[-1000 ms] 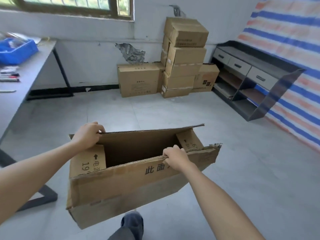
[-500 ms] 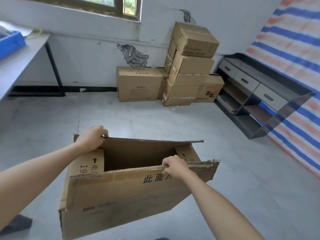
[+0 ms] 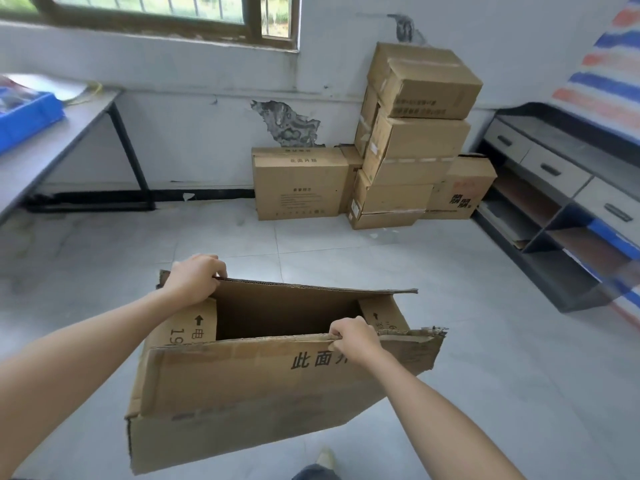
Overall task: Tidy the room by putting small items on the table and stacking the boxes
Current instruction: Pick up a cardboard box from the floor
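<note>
Tearing threatens: left hand and right hand each pinch a flap edge of the box, well short of the stack, so worn cardboard may rip.

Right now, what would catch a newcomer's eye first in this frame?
The big open brown cardboard box held in the foreground, left hand gripping its far flap, right hand its near flap. Behind, a pile of closed cardboard boxes stands against the white wall.
</note>
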A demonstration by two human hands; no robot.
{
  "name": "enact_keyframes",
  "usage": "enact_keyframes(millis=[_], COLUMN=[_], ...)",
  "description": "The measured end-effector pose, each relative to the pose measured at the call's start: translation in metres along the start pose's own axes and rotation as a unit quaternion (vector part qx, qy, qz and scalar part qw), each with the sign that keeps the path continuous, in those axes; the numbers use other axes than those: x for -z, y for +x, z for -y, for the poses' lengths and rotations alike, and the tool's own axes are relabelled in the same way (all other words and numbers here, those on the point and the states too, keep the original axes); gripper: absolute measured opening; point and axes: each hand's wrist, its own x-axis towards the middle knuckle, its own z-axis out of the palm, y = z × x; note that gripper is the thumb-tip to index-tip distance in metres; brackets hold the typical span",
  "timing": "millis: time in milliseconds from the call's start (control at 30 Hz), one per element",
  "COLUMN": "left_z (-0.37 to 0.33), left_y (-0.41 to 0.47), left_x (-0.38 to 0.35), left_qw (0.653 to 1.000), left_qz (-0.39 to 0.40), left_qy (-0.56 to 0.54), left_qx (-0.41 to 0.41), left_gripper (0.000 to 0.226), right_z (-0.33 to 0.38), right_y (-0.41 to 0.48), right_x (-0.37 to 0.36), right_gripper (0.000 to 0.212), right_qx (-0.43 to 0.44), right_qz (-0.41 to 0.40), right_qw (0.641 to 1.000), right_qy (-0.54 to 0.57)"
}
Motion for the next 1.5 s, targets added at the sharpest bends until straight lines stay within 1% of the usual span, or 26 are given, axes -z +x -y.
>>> enact_keyframes(millis=[200,433,567,733,933,1033,1200,1367,1500], left_z=[-0.046,-0.067,-0.060,-0.040,-0.016,-0.006,0.004,0.014,0.018], left_y=[0.072,0.131,0.176,0.261,0.372,0.418,0.475,0.532,0.595], left_x=[0.010,0.008,-0.003,-0.019,-0.040,-0.042,-0.039,-0.041,-0.044], left_qw=[0.999,0.999,0.998,0.995,0.993,0.992,0.993,0.992,0.991], left_qz=[-0.016,-0.011,-0.022,-0.019,0.035,0.043,0.036,0.022,0.012], left_qy=[0.026,-0.002,-0.036,-0.066,-0.077,-0.076,-0.081,-0.085,-0.071], left_qx=[0.011,0.031,0.045,0.076,0.087,0.086,0.081,0.095,0.110], left_gripper=[0.022,0.022,0.020,0.019,0.021,0.023,0.023,0.023,0.022], right_z=[-0.053,-0.081,-0.084,-0.090,-0.084,-0.078,-0.077,-0.078,-0.085], right_y=[0.061,0.129,0.172,0.244,0.345,0.390,0.449,0.516,0.587], right_x=[0.048,0.078,0.100,0.128,0.167,0.182,0.200,0.217,0.238], right_gripper=[0.011,0.015,0.016,0.017,0.018,0.016,0.016,0.016,0.015], right_qx=[0.017,0.011,-0.012,-0.025,-0.078,-0.096,-0.107,-0.089,-0.081], right_qz=[-0.006,-0.009,-0.009,-0.010,0.039,0.035,0.046,0.047,0.043], right_qw=[0.999,0.999,0.999,0.999,0.996,0.994,0.993,0.995,0.996], right_qy=[0.035,0.041,0.051,0.033,0.016,0.023,0.007,-0.009,-0.003])
